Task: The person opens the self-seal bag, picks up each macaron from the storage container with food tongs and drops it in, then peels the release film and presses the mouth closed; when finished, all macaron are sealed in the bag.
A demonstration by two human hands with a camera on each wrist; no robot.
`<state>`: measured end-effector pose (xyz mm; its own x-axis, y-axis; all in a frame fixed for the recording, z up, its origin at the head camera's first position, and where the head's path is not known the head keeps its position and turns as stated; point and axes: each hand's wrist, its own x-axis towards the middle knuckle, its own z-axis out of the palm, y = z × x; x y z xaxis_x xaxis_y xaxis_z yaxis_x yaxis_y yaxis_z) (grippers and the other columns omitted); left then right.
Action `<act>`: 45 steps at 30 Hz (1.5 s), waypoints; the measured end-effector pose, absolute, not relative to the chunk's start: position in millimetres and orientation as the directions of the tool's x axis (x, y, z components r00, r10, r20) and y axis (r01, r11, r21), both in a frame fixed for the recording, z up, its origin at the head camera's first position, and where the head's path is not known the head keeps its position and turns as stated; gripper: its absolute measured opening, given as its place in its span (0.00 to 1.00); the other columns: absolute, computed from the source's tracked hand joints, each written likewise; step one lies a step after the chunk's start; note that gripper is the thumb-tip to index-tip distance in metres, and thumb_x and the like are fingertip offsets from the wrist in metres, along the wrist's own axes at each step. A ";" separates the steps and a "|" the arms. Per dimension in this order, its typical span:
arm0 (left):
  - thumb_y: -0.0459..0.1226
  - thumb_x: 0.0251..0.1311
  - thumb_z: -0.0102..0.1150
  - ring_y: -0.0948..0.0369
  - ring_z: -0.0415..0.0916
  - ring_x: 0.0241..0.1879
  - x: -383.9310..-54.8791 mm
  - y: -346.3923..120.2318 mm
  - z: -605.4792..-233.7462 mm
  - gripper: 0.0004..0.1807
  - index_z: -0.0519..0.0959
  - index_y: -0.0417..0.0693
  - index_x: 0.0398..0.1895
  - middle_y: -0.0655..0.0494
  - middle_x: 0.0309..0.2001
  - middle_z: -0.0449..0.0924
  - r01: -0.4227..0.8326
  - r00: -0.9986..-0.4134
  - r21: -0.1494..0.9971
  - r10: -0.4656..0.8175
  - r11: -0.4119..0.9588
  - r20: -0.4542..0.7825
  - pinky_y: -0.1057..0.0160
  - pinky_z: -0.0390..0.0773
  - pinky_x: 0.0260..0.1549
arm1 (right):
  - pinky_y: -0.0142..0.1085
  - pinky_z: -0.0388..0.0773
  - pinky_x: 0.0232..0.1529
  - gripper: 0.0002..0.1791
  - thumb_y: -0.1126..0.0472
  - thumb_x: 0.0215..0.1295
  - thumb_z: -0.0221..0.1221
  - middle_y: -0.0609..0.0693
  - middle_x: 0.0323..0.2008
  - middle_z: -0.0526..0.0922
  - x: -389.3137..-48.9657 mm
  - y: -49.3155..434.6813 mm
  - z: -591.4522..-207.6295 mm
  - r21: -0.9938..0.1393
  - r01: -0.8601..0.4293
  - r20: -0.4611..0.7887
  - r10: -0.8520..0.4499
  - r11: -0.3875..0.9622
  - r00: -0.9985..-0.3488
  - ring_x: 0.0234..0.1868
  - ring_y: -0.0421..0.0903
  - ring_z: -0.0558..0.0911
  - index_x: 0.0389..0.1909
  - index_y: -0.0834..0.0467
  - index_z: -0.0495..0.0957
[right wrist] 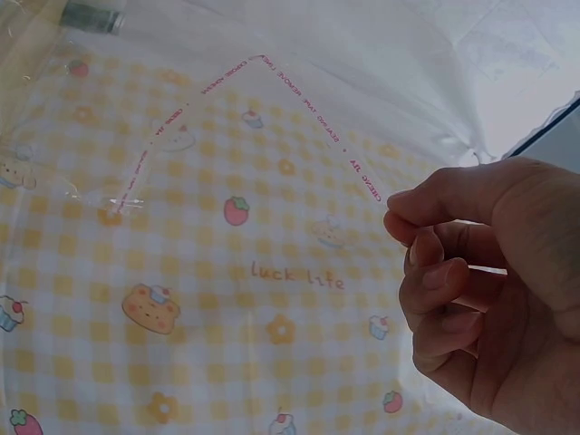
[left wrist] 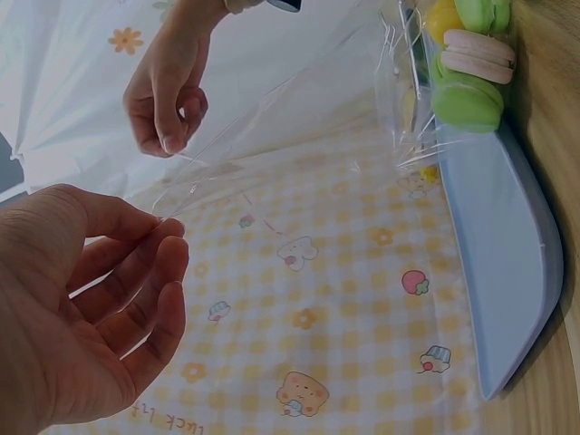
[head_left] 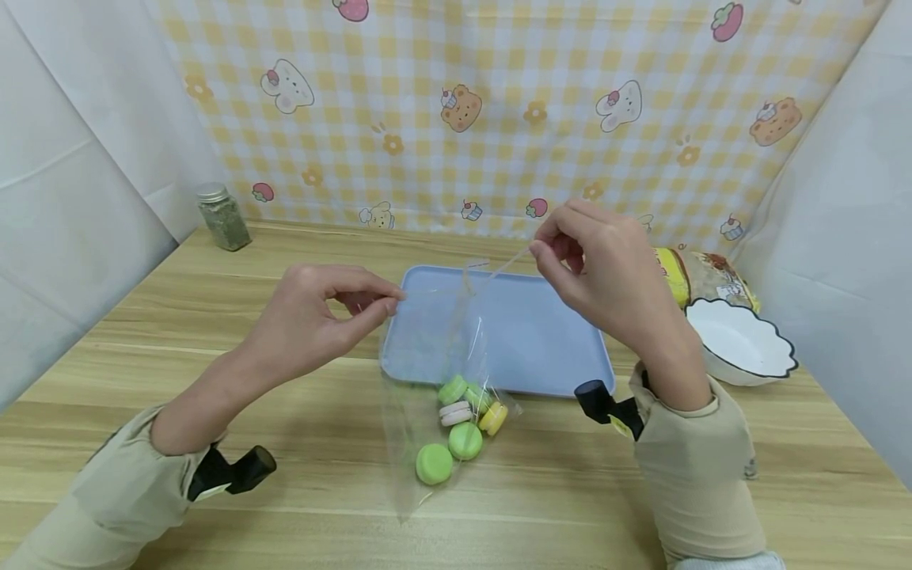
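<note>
My left hand [head_left: 313, 317] pinches the top edge of a clear plastic bag [head_left: 413, 412] between thumb and fingertips. Green, yellow and pale pink macarons [head_left: 465, 440] lie low inside the bag, in front of the tray. My right hand [head_left: 598, 269], raised higher to the right, pinches the end of a thin peel-off strip [head_left: 511, 260] between thumb and index finger. In the right wrist view the strip [right wrist: 319, 125] carries small pink print and bends at a sharp angle. Its far end meets the bag's film; exactly where it still sticks is hard to see.
Behind the bag lies a blue tray [head_left: 541, 340] on the wooden table [head_left: 299, 491]. To the right stand a white scalloped bowl [head_left: 741, 340] and a yellow-and-clear food packet [head_left: 712, 277]. A jar of dried herbs [head_left: 224, 220] stands back left, before a checked curtain [head_left: 399, 79].
</note>
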<state>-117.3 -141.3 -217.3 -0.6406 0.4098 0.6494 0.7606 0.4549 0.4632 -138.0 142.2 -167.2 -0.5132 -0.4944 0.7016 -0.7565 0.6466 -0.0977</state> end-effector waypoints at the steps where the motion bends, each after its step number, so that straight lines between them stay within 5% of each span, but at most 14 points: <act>1: 0.26 0.52 0.62 0.71 0.75 0.22 -117.3 -141.2 -217.2 0.09 0.86 0.46 0.32 0.64 0.27 0.82 0.760 -0.641 0.464 0.410 0.455 0.649 0.73 0.74 0.24 | 0.29 0.64 0.24 0.06 0.70 0.59 0.56 0.49 0.21 0.73 -138.0 142.5 -167.0 -0.099 -0.758 0.702 -0.494 0.645 -0.513 0.21 0.39 0.68 0.23 0.62 0.77; 45: 0.28 0.54 0.62 0.71 0.75 0.22 -116.9 -141.9 -216.9 0.07 0.86 0.47 0.31 0.63 0.26 0.82 0.752 -0.651 0.469 0.404 0.463 0.643 0.73 0.75 0.24 | 0.27 0.61 0.23 0.07 0.71 0.58 0.56 0.50 0.20 0.72 -136.7 148.6 -162.8 -0.092 -0.759 0.725 -0.479 0.645 -0.495 0.21 0.38 0.67 0.22 0.62 0.77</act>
